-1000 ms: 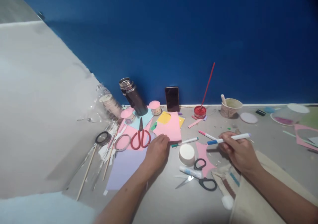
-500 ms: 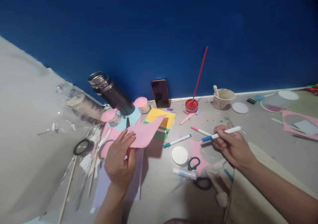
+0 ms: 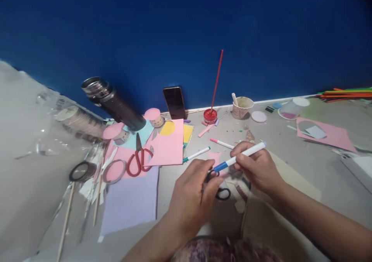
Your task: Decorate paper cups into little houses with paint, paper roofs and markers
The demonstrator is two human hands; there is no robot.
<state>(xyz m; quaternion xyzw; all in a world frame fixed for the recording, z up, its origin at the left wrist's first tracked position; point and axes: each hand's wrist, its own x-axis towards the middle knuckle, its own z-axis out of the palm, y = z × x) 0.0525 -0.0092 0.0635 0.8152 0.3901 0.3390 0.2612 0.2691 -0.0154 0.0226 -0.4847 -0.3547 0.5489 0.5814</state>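
My left hand (image 3: 190, 192) is closed low in the middle of the table, its fingers pinched at the handles of the black scissors (image 3: 221, 192). My right hand (image 3: 255, 167) grips a white marker with a blue cap (image 3: 240, 157), held slanted just above the scissors. A pink paper cutout (image 3: 216, 156) lies under both hands. A larger pink sheet (image 3: 167, 146) rests flat to the left, partly over a yellow sheet (image 3: 188, 132).
Red scissors (image 3: 138, 161), tape rolls (image 3: 79, 171), wooden sticks and a lilac sheet (image 3: 130, 202) crowd the left. A dark flask (image 3: 113, 103), a phone (image 3: 174, 102), a red paint pot with a stick (image 3: 209, 115) and a paper cup (image 3: 242, 107) line the blue wall. Another pink sheet (image 3: 334, 134) lies right.
My left hand put down the pink sheet it had lifted and moved right onto the black scissors. The camera view swung right; my right hand kept the marker.
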